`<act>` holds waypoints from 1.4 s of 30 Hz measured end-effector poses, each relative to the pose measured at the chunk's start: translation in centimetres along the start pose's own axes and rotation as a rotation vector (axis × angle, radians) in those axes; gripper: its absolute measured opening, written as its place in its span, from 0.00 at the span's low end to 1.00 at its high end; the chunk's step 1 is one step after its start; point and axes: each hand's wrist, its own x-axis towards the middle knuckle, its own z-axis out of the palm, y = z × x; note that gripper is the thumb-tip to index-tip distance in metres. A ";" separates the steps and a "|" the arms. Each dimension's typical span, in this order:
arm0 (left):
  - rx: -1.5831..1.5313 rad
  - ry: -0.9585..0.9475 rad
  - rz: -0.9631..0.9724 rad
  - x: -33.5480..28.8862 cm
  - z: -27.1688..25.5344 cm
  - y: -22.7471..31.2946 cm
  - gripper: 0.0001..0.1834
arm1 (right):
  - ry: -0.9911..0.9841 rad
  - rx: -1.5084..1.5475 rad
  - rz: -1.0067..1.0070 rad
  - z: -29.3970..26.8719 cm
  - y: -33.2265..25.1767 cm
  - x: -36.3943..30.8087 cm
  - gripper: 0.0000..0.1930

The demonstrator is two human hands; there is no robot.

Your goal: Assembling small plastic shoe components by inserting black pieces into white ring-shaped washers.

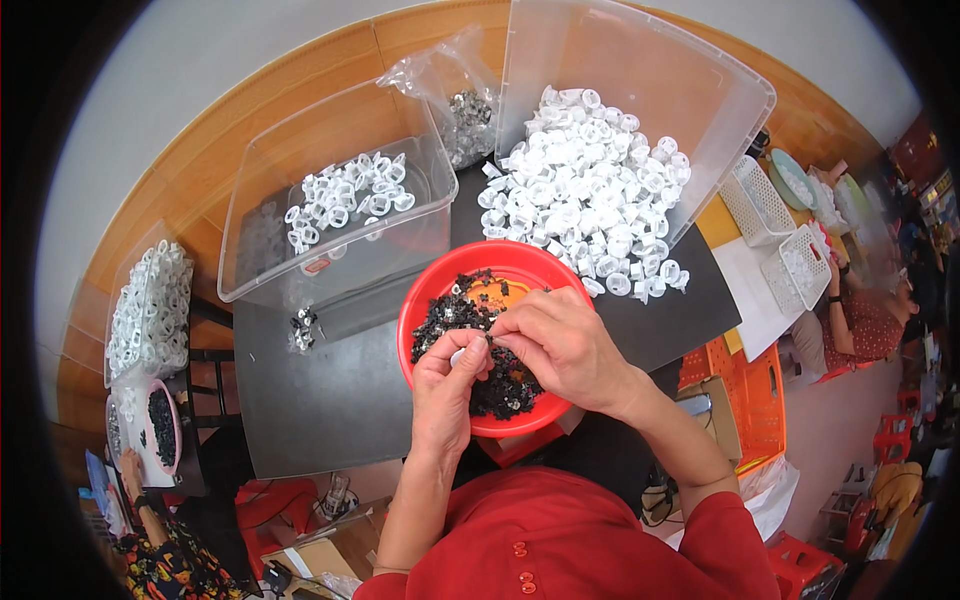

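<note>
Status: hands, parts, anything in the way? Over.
Left hand holding small white part. Right hand pinched at left's fingertips, detail too small to tell. Both above red basin of black pieces. Nothing visibly blocking.

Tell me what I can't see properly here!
In the head view:
White piece in the left hand: partly hidden by that hand.
Anything pinched by the right hand: too small.
Floor of red bowl: mostly under black bits.
Pieces in clear bag: blurred by crumpled plastic.
Co-worker at left: cut off by dark rim.
</note>
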 end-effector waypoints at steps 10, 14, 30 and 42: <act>-0.058 -0.075 0.004 0.0 0.1 -0.1 0.07 | -0.034 -0.009 0.029 -0.1 -0.6 -0.3 0.06; -0.008 -0.064 0.008 0.0 0.1 -0.2 0.07 | -0.026 -0.019 0.039 -0.1 -0.7 -0.5 0.06; -0.162 -0.117 -0.130 -0.1 0.6 0.2 0.10 | -0.022 0.128 0.046 0.1 0.2 -0.9 0.07; -0.012 -0.104 -0.152 0.1 0.1 0.3 0.06 | 0.067 0.039 -0.042 -0.4 0.5 -1.6 0.07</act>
